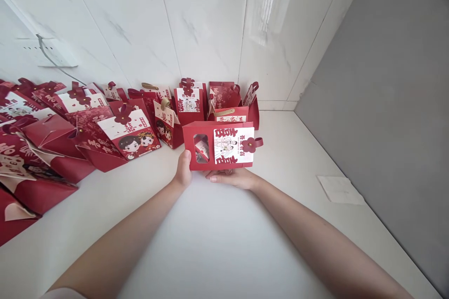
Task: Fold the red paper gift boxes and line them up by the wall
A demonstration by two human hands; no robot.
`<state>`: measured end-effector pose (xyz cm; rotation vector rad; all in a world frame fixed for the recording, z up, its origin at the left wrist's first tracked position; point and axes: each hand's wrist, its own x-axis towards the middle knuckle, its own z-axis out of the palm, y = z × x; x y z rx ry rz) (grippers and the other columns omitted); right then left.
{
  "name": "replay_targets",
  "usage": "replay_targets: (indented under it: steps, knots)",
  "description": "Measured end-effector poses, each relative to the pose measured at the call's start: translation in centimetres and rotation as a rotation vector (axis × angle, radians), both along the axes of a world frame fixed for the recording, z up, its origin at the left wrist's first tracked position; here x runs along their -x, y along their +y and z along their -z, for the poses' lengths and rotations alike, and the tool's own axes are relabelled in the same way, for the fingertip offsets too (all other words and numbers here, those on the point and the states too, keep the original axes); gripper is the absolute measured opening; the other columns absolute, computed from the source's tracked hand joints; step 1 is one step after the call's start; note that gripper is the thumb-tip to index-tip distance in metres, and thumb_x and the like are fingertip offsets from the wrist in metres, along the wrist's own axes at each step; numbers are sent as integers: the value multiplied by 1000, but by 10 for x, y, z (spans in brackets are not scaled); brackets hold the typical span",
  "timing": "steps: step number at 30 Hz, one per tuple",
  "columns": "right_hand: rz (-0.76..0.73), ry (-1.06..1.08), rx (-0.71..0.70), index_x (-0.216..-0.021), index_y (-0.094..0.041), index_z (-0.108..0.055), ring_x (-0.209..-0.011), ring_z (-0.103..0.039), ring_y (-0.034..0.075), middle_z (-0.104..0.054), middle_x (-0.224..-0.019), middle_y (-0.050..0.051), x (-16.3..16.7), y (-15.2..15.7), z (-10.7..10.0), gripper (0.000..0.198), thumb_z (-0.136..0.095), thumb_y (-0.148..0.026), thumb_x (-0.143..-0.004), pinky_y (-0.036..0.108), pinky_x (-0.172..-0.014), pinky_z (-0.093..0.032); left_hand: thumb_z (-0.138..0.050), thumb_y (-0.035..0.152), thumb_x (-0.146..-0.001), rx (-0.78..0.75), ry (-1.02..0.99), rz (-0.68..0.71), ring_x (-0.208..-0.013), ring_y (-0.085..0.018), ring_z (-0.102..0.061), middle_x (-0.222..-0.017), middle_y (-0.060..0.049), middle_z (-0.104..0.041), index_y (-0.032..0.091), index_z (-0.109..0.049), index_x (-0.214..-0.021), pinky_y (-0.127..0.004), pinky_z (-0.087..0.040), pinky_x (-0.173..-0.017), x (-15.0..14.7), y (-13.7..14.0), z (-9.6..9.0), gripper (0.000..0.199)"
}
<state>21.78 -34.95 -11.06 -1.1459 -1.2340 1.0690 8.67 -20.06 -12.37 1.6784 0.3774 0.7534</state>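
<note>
A red gift box (219,145) lies on its side between my hands above the white surface. It has a clear window (201,148) with something red and white behind it, a white printed label, and a dark red flower with a ribbon loop at its right end. My left hand (183,168) grips the box's left end, the thumb on the near corner. Under its near edge, my right hand (229,178) supports the box from below, with some fingers hidden by it. Just behind stand several similar gift boxes, one with a couple printed on it (167,125).
Many red gift boxes (129,138) crowd the left and back of the white table (196,247). A folded white paper (340,190) lies at right near the grey panel (386,79). Marble-patterned tiles (203,23) rise behind; a cable hangs from a wall socket (52,52).
</note>
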Motion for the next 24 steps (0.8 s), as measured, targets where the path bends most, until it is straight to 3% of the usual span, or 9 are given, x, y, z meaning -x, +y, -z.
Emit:
replay_targets:
  steps: [3, 7, 15, 24]
  knots:
    - [-10, -54, -41, -104, -22, -69, -103, -64, 23, -69, -109, 6, 0, 0, -1, 34, -69, -48, -82, 42, -96, -52, -20, 70, -90, 108, -54, -3, -100, -30, -67, -100, -9, -73, 18, -63, -110, -42, -55, -77, -2, -2, -2, 70]
    - [-36, -29, -73, -108, -21, -67, -105, -63, 22, -68, -111, 7, -1, 2, -2, 37, -68, -48, -83, 42, -97, -51, -16, 72, -89, 185, 40, 27, -92, -30, -69, -91, -10, -74, 19, -67, -97, -40, -55, -66, -5, 1, -3, 74]
    - [-34, 78, 11, -107, -18, -63, -96, -64, 20, -66, -104, 8, -3, 4, 1, 44, -75, -47, -77, 40, -88, -54, -21, 73, -89, 258, 132, 65, -93, -29, -70, -97, -7, -75, 21, -61, -118, -40, -57, -69, -6, 10, -2, 72]
    - [-32, 34, 4, -100, -18, -62, -93, -63, 20, -65, -98, 6, -3, 4, 0, 40, -74, -48, -77, 41, -90, -51, -29, 74, -86, 299, 128, 73, -94, -31, -70, -94, -9, -75, 19, -67, -111, -35, -53, -55, -5, 8, -3, 71]
